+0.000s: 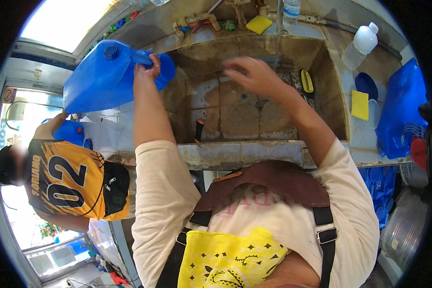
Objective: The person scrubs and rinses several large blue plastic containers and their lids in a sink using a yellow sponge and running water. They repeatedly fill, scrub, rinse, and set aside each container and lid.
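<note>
At the left edge of the sink (254,152), the left hand (150,70) grips a blue jug (98,79). Toward the back edge, the right hand (254,74) hangs unclenched, blurred.

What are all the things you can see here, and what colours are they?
big plastic jug: 1, blue, left of sink
tiled sink: 1, brown, middle
flat square pads: 2, yellow, behind and right of sink
oblong object: 1, yellow, in sink
slim handle: 1, black and orange, in sink
plastic bottle: 1, clear, behind sink
white-topped bottle: 1, white and clear, right ledge
large plastic container: 1, blue, far right
co-worker's jersey: 1, yellow and black, left
patterned cloth: 1, yellow and black, wearer's chest
left hand: 1, bare, gripping jug
right hand: 1, bare, above sink

Small things near the edges are unclear.
</note>
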The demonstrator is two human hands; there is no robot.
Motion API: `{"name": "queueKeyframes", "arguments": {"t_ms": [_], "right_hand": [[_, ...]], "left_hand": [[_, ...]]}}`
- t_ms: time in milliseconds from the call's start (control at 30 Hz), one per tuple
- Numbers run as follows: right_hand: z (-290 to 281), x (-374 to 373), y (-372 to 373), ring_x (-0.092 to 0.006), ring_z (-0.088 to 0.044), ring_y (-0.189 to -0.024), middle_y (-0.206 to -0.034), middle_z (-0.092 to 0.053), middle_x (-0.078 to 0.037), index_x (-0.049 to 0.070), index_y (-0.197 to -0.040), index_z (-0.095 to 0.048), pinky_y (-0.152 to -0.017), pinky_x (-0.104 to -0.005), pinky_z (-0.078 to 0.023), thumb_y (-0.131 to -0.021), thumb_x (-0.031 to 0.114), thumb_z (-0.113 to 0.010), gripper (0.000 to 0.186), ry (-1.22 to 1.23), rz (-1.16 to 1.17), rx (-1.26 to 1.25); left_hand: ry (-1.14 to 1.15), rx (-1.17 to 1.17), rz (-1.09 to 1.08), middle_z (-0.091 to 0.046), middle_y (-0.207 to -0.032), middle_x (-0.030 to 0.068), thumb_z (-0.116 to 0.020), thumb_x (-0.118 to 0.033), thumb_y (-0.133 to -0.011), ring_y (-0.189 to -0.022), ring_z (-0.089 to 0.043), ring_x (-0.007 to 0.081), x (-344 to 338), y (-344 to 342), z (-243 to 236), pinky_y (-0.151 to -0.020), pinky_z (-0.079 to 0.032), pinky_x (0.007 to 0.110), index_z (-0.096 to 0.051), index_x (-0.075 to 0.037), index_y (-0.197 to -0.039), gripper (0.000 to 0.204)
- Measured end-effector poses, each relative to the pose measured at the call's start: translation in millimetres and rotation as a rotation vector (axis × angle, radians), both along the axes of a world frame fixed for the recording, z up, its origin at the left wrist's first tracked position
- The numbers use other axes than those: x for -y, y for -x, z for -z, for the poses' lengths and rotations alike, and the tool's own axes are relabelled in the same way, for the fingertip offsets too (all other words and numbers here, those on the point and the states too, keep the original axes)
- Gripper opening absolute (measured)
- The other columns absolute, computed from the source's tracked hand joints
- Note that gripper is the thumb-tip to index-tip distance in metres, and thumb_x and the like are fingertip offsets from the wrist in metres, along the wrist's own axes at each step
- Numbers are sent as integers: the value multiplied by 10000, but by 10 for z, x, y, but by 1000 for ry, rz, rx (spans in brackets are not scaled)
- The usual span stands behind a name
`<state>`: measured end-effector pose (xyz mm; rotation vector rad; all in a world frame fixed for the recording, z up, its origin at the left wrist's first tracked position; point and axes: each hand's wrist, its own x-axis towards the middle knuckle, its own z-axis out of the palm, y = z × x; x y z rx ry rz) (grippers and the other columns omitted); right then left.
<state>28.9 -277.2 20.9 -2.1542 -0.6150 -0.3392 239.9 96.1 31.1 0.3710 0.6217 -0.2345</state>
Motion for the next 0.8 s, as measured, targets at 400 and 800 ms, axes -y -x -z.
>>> {"name": "queueKeyframes", "arguments": {"t_ms": [400, 800], "right_hand": [[868, 2267, 1527, -306, -615, -994, -1080, -649, -165, 57, -1090, -659, -891, -385, -462, -874, 296, -622, 324, -76, 1113, -169], [1028, 2800, 1566, -339, -487, -1109, -1234, -522, -156, 153, -1256, -494, -949, -454, -378, -747, 350, -705, 585, 396, 1267, 22]], "left_hand": [[-2298, 910, -234, -606, -1105, 257, -676, -402, -827, -1040, -577, 402, -38, 467, -46, -886, -469, 448, -510, 76, -1202, 630], [-2203, 601, -64, -617, -1128, 180, -687, -293, -848, -1003, -604, 284, 1, 443, -71, -895, -456, 369, -514, 63, -1209, 535]]}}
